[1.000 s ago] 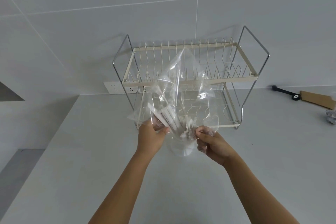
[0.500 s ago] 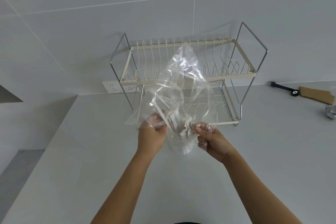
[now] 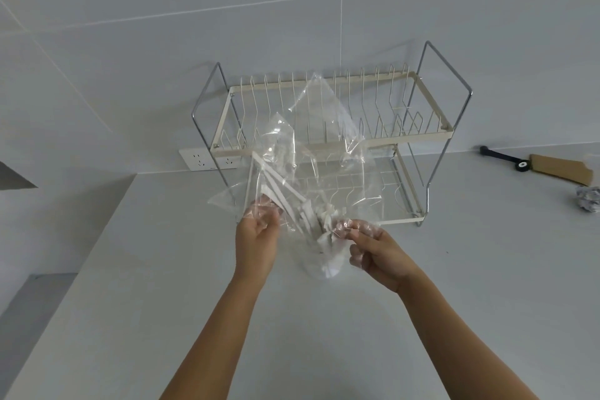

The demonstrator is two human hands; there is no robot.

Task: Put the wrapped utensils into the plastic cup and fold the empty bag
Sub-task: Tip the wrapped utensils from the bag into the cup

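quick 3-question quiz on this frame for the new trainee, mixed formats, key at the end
1. True or false: the left hand and the right hand both pinch the clear plastic bag.
2. Which shelf stands behind the bag? A) dish rack B) microwave C) kettle
3. Fill in: the white wrapped utensils are spilling toward the plastic ___ below the bag.

Key:
1. True
2. A, the dish rack
3. cup
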